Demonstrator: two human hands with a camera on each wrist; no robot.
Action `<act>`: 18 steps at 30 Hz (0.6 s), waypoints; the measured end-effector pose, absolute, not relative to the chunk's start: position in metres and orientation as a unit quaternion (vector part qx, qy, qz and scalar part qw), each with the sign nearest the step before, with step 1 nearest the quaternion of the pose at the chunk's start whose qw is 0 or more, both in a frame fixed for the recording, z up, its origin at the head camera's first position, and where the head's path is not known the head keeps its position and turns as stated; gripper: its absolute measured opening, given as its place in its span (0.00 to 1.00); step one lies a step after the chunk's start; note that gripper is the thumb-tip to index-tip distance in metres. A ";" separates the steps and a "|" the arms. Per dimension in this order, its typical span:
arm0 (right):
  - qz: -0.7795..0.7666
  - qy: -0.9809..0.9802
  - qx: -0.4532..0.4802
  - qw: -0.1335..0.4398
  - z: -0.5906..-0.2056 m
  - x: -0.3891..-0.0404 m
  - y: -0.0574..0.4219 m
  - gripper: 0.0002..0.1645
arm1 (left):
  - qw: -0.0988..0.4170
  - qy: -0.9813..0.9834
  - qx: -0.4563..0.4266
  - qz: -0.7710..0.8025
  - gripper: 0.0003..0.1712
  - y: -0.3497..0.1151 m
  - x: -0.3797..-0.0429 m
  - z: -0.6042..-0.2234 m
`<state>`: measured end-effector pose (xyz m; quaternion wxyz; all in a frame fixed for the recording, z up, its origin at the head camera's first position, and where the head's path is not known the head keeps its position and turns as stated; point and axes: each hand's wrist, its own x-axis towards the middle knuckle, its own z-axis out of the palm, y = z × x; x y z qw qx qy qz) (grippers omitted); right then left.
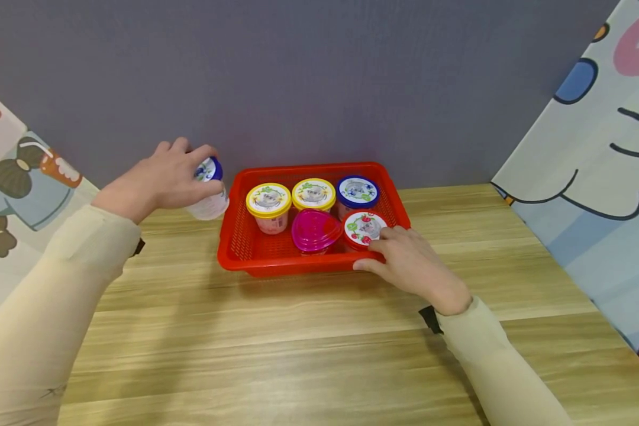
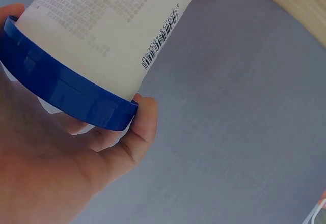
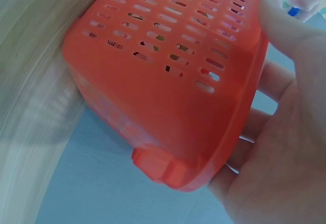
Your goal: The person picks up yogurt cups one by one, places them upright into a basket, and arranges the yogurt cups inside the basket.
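My left hand (image 1: pixel 171 179) holds a plastic cup with a blue lid (image 1: pixel 209 206) in the air, left of the red basket (image 1: pixel 293 262). In the left wrist view the fingers grip the cup's blue lid (image 2: pixel 66 89), and printed text and a barcode show on its tilted wall. My right hand (image 1: pixel 412 263) grips the basket's front rim near the right corner, its thumb outside and the other fingers over the rim. The fingertips lie by a red-lidded cup (image 1: pixel 363 228). In the right wrist view the basket's slotted wall (image 3: pixel 153 81) fills much of the frame.
Inside the basket stand two yellow-lidded cups (image 1: pixel 268 200), another blue-lidded cup (image 1: pixel 357 191) and one with a pink heart-shaped lid (image 1: pixel 315 229). The basket sits on a wooden table (image 1: pixel 277 355) against a grey panel (image 1: pixel 309 83). Cartoon-printed panels (image 1: pixel 580 171) flank both sides.
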<state>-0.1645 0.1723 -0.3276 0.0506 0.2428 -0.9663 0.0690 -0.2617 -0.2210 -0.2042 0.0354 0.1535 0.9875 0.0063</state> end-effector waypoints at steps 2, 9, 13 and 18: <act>0.069 -0.967 0.242 0.050 -0.327 -0.165 0.172 0.31 | 0.031 0.987 0.156 0.009 0.39 -0.219 -0.260 -0.201; 0.070 -0.967 0.242 0.049 -0.327 -0.164 0.172 0.31 | 0.033 0.985 0.167 0.017 0.38 -0.207 -0.255 -0.199; 0.071 -0.966 0.244 0.051 -0.327 -0.164 0.173 0.31 | 0.036 0.983 0.177 0.018 0.37 -0.198 -0.252 -0.201; 0.072 -0.966 0.243 0.049 -0.327 -0.164 0.173 0.31 | 0.036 0.981 0.188 0.015 0.36 -0.187 -0.248 -0.202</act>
